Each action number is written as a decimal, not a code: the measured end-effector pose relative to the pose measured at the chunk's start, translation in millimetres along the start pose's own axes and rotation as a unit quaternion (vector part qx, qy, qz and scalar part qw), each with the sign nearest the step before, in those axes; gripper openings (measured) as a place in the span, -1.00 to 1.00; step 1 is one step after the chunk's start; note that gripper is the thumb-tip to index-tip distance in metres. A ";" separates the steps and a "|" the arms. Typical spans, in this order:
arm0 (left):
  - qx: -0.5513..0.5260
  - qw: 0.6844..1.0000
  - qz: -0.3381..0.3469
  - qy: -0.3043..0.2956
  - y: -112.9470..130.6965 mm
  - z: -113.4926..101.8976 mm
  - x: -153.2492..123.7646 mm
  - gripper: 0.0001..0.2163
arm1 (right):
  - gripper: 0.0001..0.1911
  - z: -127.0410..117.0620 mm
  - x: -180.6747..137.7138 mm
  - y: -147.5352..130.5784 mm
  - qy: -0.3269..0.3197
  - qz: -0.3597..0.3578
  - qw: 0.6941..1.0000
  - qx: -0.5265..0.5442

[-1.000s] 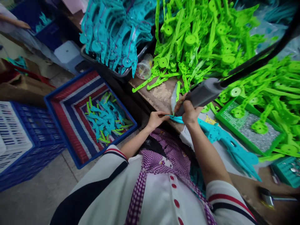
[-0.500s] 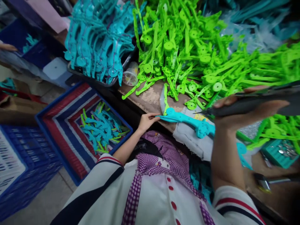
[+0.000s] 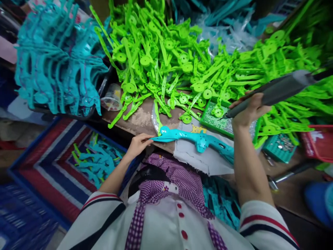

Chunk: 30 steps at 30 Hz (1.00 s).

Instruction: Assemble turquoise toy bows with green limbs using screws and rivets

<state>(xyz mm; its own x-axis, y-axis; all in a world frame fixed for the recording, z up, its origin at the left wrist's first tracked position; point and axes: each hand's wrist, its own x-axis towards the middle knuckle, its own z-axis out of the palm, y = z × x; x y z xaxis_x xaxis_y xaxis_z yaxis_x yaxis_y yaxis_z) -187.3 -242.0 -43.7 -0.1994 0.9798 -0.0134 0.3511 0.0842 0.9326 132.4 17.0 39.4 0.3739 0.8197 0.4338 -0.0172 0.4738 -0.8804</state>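
My left hand pinches the left end of a long turquoise plastic part. That part lies across the bench edge, on a pale grey cloth; my right forearm hides its right end. A lime-green plastic piece touches it near the left tip. In my right hand is a dark grey electric screwdriver, fingers wrapped round its body. The screwdriver's tip points down at a green tray of small metal screws. Whether a screw sits on the tip is too small to tell.
A large heap of lime-green parts covers the back of the bench. Stacked turquoise parts stand at left, above a striped-lined crate. At right are a teal box, a hammer and a red tray.
My view has swung to the right. The screwdriver tip has moved from the turquoise part to above the screw tray. My left hand keeps its pinch on the part.
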 end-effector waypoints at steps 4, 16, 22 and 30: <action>0.004 0.999 0.001 0.042 3.5 6.0 -0.7 -0.80 | -0.37 0.4 -3.1 11.4 -0.002 0.017 1.000 -0.021; -0.131 0.979 -0.135 0.083 5.4 6.6 4.5 -0.72 | -0.43 5.5 -2.2 27.2 0.012 0.025 0.999 -0.035; -0.142 0.978 -0.138 0.070 8.4 4.8 5.4 -0.71 | -0.43 0.7 -2.5 24.3 0.017 0.042 0.997 -0.061; -0.123 0.983 -0.131 0.049 4.6 3.7 6.2 -0.63 | -0.45 0.0 -3.9 31.3 0.010 0.044 0.997 -0.060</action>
<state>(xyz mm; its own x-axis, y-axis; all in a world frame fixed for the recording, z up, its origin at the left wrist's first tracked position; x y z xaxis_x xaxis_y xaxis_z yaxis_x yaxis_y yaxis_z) -183.5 -234.8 -40.8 -0.3448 0.9074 -0.2404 0.0478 0.2727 0.9609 130.4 28.6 10.1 0.3948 0.8492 0.3506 0.0595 0.3572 -0.9321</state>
